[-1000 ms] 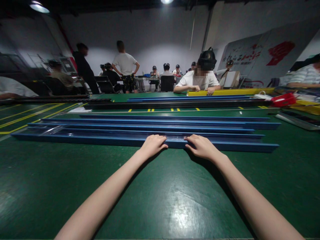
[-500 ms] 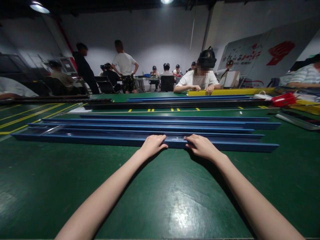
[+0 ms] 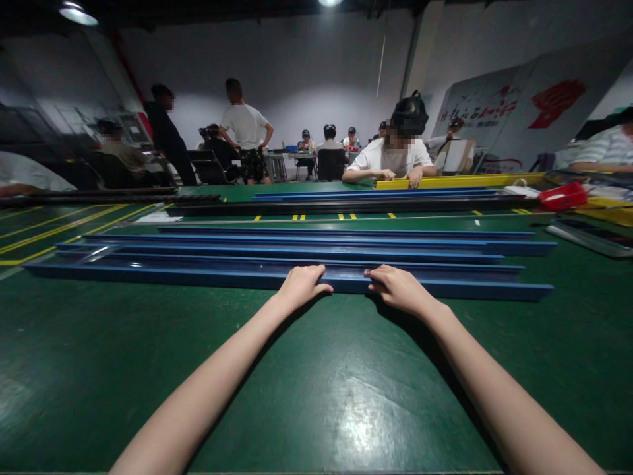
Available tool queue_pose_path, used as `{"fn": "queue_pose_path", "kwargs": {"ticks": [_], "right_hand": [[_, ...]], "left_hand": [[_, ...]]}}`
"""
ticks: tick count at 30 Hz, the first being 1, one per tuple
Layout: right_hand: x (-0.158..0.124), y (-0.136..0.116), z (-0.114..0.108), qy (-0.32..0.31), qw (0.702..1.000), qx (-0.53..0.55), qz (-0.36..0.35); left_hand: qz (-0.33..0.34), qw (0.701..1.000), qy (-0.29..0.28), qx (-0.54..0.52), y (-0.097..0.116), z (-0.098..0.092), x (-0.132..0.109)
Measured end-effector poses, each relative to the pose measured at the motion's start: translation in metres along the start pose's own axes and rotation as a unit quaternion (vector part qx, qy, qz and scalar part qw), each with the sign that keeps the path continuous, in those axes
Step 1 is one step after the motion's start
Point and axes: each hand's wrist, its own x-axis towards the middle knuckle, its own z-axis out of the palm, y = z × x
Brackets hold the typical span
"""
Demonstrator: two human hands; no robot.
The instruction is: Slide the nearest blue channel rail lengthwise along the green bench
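A long blue channel rail lies across the green table, nearest to me among several blue rails. My left hand grips its near wall with the fingers curled over the top edge. My right hand grips the same wall a little to the right, fingers curled over the edge too. Both arms reach straight forward over the table.
More blue rails lie parallel behind the near one. Further back are black rails, a yellow rail and a red object. A person in a white shirt sits across the table; other people sit and stand behind.
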Motion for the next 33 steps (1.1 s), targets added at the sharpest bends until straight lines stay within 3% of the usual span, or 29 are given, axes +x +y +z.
{"fn": "queue_pose_path", "kwargs": {"ticks": [9,17,33], "right_hand": [[0.0004,-0.0014,-0.0010,-0.005,1.000,-0.002,0.002],[-0.0002,-0.0010,0.0007,0.004,0.999,-0.040,-0.005],[0.0014,-0.0028,0.0062,0.113,0.993,-0.017,-0.027]], "left_hand": [[-0.013,1.000,-0.010,-0.002,0.0015,-0.0031,-0.0001],[0.023,1.000,0.000,0.007,0.0035,-0.0026,-0.0024],[-0.007,0.999,0.024,-0.027,0.0069,0.0006,-0.0014]]}}
